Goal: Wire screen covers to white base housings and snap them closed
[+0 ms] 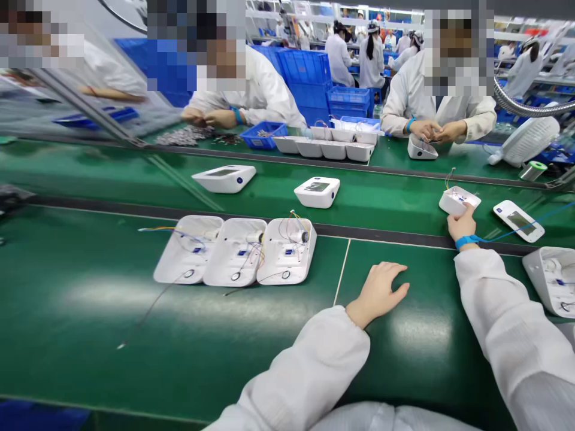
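Note:
My right hand (pixel 462 228), wearing a blue wrist strap, grips the near edge of a white plastic housing (pixel 449 206) with wires rising from it, on the green conveyor belt. Close to it lies a white device with a grey screen (pixel 518 221). My left hand (pixel 380 290) hovers over or rests on the green worktop (pixel 417 359); its fingers are apart and hold nothing. To its left, three open white housings stand in a row: a left one (pixel 173 263), a middle one (pixel 220 263) and a right one (pixel 303 263). Loose wires and small round parts show in them.
Another open housing (pixel 536 278) stands at the right edge. Two white screen devices, one (pixel 238 179) left of the other (pixel 309 196), lie on the belt. Across it, co-workers handle parts beside a row of housings (pixel 332 149), a blue tray (pixel 265 140) and a white fan (pixel 525 140).

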The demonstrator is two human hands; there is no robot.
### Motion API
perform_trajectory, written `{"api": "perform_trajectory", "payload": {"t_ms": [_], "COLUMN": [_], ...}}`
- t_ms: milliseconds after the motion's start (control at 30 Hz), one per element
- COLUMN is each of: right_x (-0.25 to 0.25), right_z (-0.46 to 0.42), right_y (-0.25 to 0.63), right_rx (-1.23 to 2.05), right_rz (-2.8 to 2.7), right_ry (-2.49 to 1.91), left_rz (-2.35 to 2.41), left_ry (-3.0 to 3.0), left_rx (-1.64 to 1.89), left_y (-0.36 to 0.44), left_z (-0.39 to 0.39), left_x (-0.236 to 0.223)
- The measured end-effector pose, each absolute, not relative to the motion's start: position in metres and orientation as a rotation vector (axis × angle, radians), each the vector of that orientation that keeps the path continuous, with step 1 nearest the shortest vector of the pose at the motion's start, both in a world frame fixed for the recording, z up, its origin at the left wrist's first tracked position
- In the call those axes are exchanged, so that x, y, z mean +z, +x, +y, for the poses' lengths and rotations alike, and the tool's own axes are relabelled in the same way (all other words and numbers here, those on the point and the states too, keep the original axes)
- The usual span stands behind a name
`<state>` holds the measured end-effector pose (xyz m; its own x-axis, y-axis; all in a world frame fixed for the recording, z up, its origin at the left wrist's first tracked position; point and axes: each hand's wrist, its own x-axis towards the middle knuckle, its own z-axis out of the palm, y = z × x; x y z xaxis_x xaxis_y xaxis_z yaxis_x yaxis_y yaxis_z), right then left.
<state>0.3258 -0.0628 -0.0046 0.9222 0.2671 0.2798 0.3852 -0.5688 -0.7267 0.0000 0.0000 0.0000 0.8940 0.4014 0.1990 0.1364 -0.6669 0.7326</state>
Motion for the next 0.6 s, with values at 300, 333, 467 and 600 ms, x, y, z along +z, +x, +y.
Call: {"api": "perform_trajectory", "payload": {"t_ms": [300, 333, 467, 600], "right_x": [-0.011, -0.011, -0.008, -0.007], "right_z": [-0.109, -0.121, -0.167, -0.184], "right_y": [0.259, 0.248, 0.206, 0.18], "right_rx": [-0.229, -0.211, -0.062, 0.023], "right_rz": [-0.609, -0.64, -0.876, -1.066], "right_ry": [-1.911, -1.893, -1.889, -1.897], "left_rz": [0.457, 0.51, 0.74, 0.695], "left_ry": [2.037, 1.962, 1.733, 1.879], "left_rx": [0.634, 0.699, 0.858, 0.773], "left_y": [0.002, 0.003, 0.005, 0.007], "left_z": [0.005, 0.007, 0.016, 0.016], "left_x": [-0.007, -0.008, -0.012, -0.014]}}
